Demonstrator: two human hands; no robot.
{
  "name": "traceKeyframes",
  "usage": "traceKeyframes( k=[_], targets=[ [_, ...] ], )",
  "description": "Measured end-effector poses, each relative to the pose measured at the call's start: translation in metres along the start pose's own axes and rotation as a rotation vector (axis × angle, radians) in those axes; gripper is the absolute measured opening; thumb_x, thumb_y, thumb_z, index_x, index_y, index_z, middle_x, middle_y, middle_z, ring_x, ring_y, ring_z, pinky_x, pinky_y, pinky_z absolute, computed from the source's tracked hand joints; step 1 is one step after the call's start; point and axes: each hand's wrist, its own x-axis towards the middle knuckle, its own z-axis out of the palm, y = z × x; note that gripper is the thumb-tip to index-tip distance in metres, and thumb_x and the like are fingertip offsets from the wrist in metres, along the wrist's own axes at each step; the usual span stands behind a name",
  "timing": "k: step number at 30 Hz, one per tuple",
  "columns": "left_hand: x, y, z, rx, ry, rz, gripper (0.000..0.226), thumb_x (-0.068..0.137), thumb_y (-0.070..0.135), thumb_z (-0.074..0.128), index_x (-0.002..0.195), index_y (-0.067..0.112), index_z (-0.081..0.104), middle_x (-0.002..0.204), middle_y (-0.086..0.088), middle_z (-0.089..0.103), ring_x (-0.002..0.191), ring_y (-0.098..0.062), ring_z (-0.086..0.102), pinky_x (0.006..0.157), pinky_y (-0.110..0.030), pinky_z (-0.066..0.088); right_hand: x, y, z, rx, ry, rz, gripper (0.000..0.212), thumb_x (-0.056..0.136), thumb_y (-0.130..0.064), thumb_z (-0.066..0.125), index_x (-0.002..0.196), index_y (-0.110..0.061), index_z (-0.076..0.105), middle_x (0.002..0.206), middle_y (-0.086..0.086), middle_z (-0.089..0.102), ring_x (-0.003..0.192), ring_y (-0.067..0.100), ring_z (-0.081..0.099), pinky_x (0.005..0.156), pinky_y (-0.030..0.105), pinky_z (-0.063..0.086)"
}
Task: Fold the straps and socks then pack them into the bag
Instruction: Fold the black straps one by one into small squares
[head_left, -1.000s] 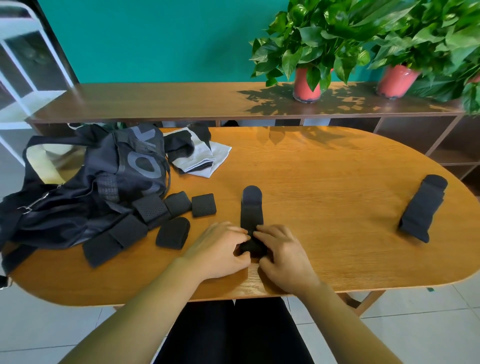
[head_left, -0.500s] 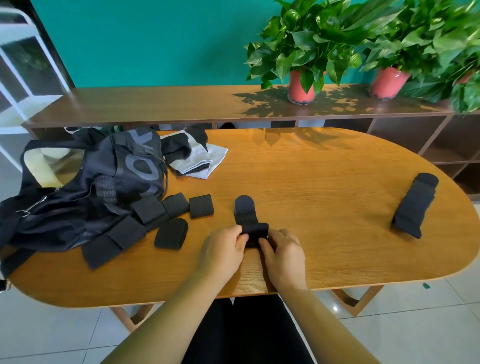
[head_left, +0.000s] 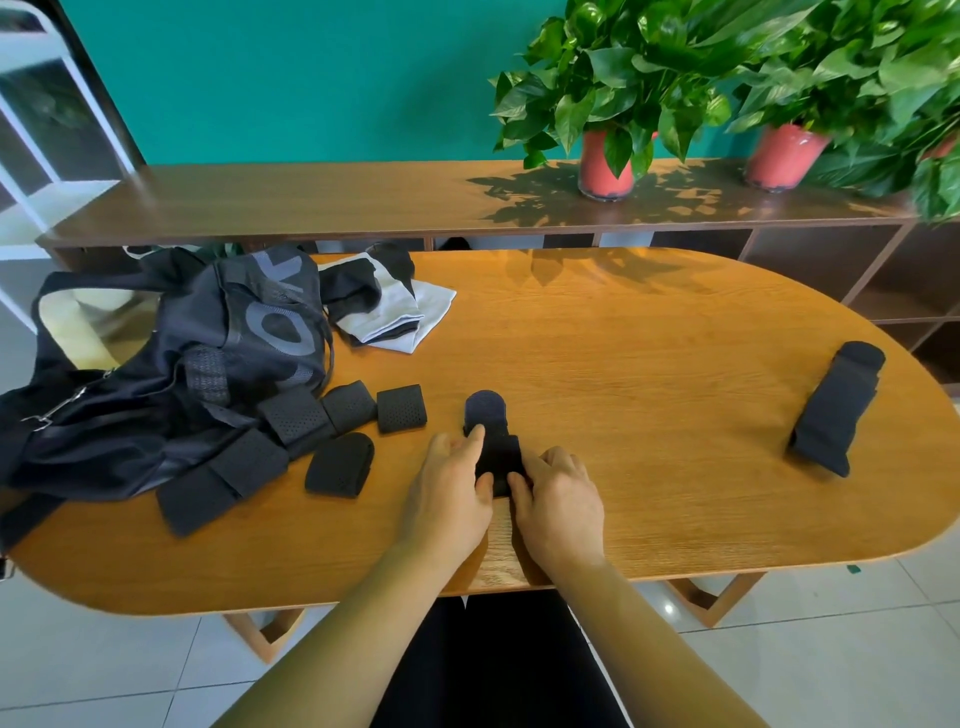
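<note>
strap (head_left: 491, 441): front-centre of table (head_left: 649, 389), long axis running away from the body
left hand (head_left: 449, 493): pinches near fold, forefinger on top
right hand (head_left: 561, 499): pinches fold's right edge
far end: straight ahead of both

Bare forearms (head_left: 363, 639), seemingly black trousers (head_left: 498, 670)

Bag (head_left: 156, 415) cut by left edge; left hand (head_left: 449, 499), right hand (head_left: 563, 499) partly hide strap (head_left: 498, 452)
</note>
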Motion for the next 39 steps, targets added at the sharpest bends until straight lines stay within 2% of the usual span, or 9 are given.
traceKeyframes(
  k=[7, 13, 19, 22, 25, 27, 29, 36, 39],
  targets=[
    [0.000, -0.001, -0.002, 0.041, -0.036, 0.071, 0.058, 0.097, 0.025, 0.052, 0.150, 0.020, 0.029, 0.127, 0.002, 0.042, 0.104, -0.013, 0.052, 0.085, -0.027, 0.050, -0.001, -0.001, -0.001, 0.004, 0.004, 0.009, 0.027, 0.074, -0.019, 0.075, 0.100, -0.014, 0.068, 0.073, 0.004, 0.058, 0.066, 0.024, 0.056, 0.052, 0.030, 0.039],
    [0.003, -0.003, -0.001, 0.203, -0.056, 0.092, 0.055, 0.099, 0.031, 0.045, 0.148, 0.012, 0.031, 0.143, -0.002, 0.034, 0.133, -0.018, 0.032, 0.107, -0.030, 0.036, 0.000, -0.002, -0.002, -0.031, -0.015, -0.029, 0.007, 0.076, -0.021, 0.069, 0.078, -0.015, 0.066, 0.070, 0.002, 0.053, 0.061, 0.022, 0.052, 0.047, 0.028, 0.036],
    [0.004, -0.004, -0.008, 0.398, -0.145, 0.196, 0.065, 0.098, 0.048, 0.040, 0.148, 0.009, 0.026, 0.148, -0.006, 0.025, 0.132, -0.023, 0.029, 0.108, -0.036, 0.030, 0.003, -0.004, -0.005, -0.162, -0.084, -0.080, 0.015, 0.071, -0.024, 0.076, 0.068, -0.015, 0.065, 0.069, 0.004, 0.054, 0.056, 0.023, 0.053, 0.044, 0.025, 0.032],
    [0.005, -0.008, -0.015, 0.428, -0.208, 0.239, 0.075, 0.093, 0.055, 0.045, 0.149, 0.010, 0.024, 0.147, -0.005, 0.024, 0.132, -0.023, 0.028, 0.109, -0.037, 0.029, 0.003, -0.002, -0.007, -0.138, -0.092, -0.085, 0.014, 0.077, -0.028, 0.066, 0.070, -0.016, 0.065, 0.071, 0.003, 0.053, 0.059, 0.022, 0.054, 0.046, 0.024, 0.031],
    [0.008, -0.012, -0.023, 0.426, -0.270, 0.276, 0.073, 0.094, 0.055, 0.045, 0.151, 0.015, 0.023, 0.145, -0.002, 0.027, 0.131, -0.021, 0.028, 0.110, -0.036, 0.029, 0.004, 0.004, -0.014, 0.077, -0.141, -0.073, 0.030, 0.082, -0.031, 0.044, 0.096, -0.017, 0.067, 0.091, 0.001, 0.057, 0.083, 0.020, 0.054, 0.060, 0.028, 0.042],
    [0.007, -0.015, -0.028, 0.395, -0.317, 0.298, 0.071, 0.094, 0.056, 0.043, 0.151, 0.018, 0.024, 0.142, 0.000, 0.028, 0.129, -0.019, 0.029, 0.110, -0.034, 0.029, 0.003, 0.009, -0.022, 0.198, -0.210, -0.152, 0.048, 0.075, -0.026, 0.045, 0.119, -0.016, 0.062, 0.115, -0.002, 0.059, 0.105, 0.016, 0.049, 0.083, 0.030, 0.045],
    [0.006, -0.020, -0.031, 0.338, -0.346, 0.297, 0.068, 0.095, 0.056, 0.041, 0.151, 0.020, 0.025, 0.139, 0.002, 0.030, 0.128, -0.017, 0.029, 0.110, -0.032, 0.029, 0.002, 0.012, -0.026, 0.251, -0.286, -0.216, 0.056, 0.070, -0.020, 0.050, 0.125, -0.016, 0.061, 0.127, -0.006, 0.058, 0.118, 0.013, 0.044, 0.096, 0.031, 0.041],
    [0.008, -0.030, -0.034, 0.121, -0.393, 0.251, 0.063, 0.095, 0.053, 0.045, 0.149, 0.022, 0.033, 0.136, 0.007, 0.036, 0.126, -0.009, 0.034, 0.106, -0.028, 0.033, 0.009, 0.016, -0.021, 0.373, -0.237, -0.179, 0.033, 0.081, -0.013, 0.063, 0.112, -0.019, 0.068, 0.101, -0.007, 0.067, 0.104, 0.014, 0.054, 0.086, 0.036, 0.051],
    [0.011, -0.031, -0.030, 0.008, -0.247, 0.184, 0.031, 0.097, 0.037, 0.051, 0.126, 0.028, 0.055, 0.114, 0.008, 0.056, 0.102, -0.010, 0.054, 0.085, -0.028, 0.047, 0.013, 0.010, -0.020, 0.377, -0.229, -0.083, 0.031, 0.085, -0.017, 0.065, 0.116, -0.020, 0.067, 0.095, -0.003, 0.059, 0.095, 0.017, 0.057, 0.082, 0.036, 0.051]
  ],
)
